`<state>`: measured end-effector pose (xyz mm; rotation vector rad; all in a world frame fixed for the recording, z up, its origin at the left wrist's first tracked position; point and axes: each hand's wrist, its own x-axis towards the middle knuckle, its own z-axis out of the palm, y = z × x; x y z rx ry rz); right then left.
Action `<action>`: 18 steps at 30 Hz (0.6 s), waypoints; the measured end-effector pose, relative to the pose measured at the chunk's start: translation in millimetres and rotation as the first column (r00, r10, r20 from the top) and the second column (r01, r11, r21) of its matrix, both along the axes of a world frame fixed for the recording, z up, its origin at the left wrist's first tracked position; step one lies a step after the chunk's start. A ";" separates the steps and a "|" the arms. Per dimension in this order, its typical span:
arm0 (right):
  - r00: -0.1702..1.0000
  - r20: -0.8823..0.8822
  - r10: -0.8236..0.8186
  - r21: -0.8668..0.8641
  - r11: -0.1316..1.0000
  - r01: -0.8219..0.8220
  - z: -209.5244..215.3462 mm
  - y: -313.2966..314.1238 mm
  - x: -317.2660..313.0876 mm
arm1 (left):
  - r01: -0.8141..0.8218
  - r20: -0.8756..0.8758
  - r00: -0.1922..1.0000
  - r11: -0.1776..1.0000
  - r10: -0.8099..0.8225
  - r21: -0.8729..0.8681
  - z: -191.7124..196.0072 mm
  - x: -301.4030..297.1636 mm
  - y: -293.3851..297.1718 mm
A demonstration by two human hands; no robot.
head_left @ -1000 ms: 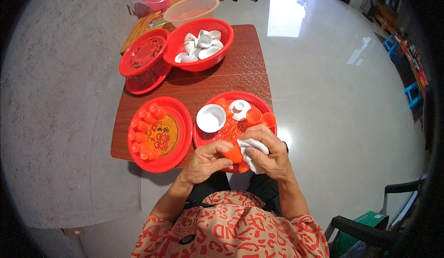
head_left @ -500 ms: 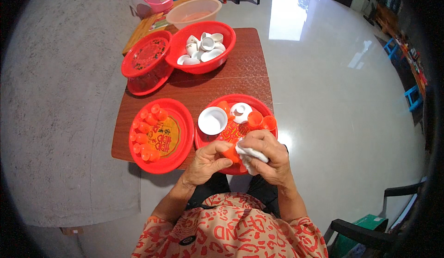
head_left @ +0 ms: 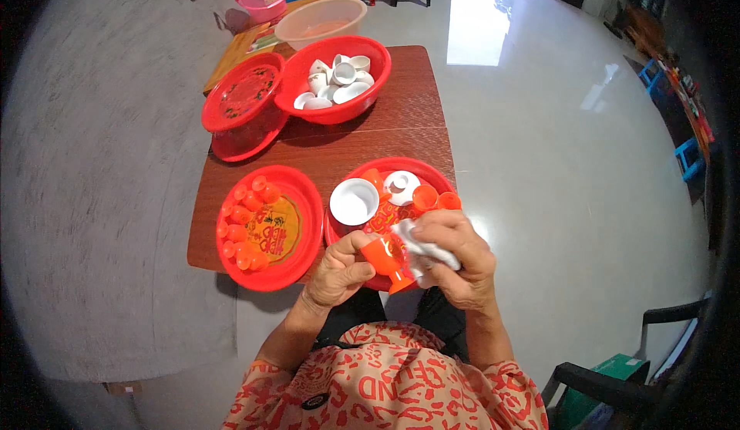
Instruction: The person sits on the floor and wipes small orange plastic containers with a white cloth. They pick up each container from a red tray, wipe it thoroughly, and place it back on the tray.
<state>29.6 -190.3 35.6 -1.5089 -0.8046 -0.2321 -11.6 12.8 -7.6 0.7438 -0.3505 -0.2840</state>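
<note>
While the L hand [head_left: 337, 272] pinches an orange cup [head_left: 378, 255] by its bowl, thumb & fingers clamped on it, the R hand [head_left: 462, 260] has its grip clamped on a bunched white cloth [head_left: 432, 256]. Cup is tilted, foot pointing down & R, held over nr rim of R tray [head_left: 408, 165]; cloth is right by its side, can't tell if they touch.

R tray is red, tight to the worktop [head_left: 385, 141] edge: its R rim reaches that side, & two orange cups [head_left: 425, 196] stand mouth-up nr that rim. White bowl [head_left: 354, 202] sits at tray's L, a white ringed piece [head_left: 396, 198] just beside it; part of another orange piece shows btwn the two. Tray's middle, w/ red & yellow print, is partly behind the hands.

L tray [head_left: 312, 222], also red, carries small orange cups [head_left: 240, 214] grouped along its L side; print shows on its R half. Gap btwn trays is v. narrow. Nr rim of L tray looks to jut past worktop's nr edge.

Strip of brown wood runs btwn trays & far stuff, widest at R: red basin [head_left: 339, 115] of white cups [head_left: 344, 74], w/ red patterned tray [head_left: 245, 94] tilted at its L & pale basin [head_left: 297, 35] behind. Glossy floor [head_left: 555, 160] spreads wide off R edge; black armrest [head_left: 601, 387] is low R, well apart from R hand.
</note>
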 end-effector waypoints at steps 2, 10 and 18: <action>0.995 -0.028 0.097 -0.042 0.994 -0.098 5.6 5.4 -0.2 | 0.014 -0.023 1.000 1.000 -0.014 -0.022 -1.2 -0.9 -1.2; 0.981 -0.059 0.182 -0.013 0.983 -0.183 -21.1 -3.2 -5.2 | -0.023 -0.060 0.998 0.997 0.018 -0.078 -5.5 -0.8 -0.4; 0.997 -0.059 -0.057 0.006 0.998 0.058 -14.6 -13.1 -4.9 | -0.051 0.112 0.993 0.997 0.044 0.063 -1.2 7.3 2.6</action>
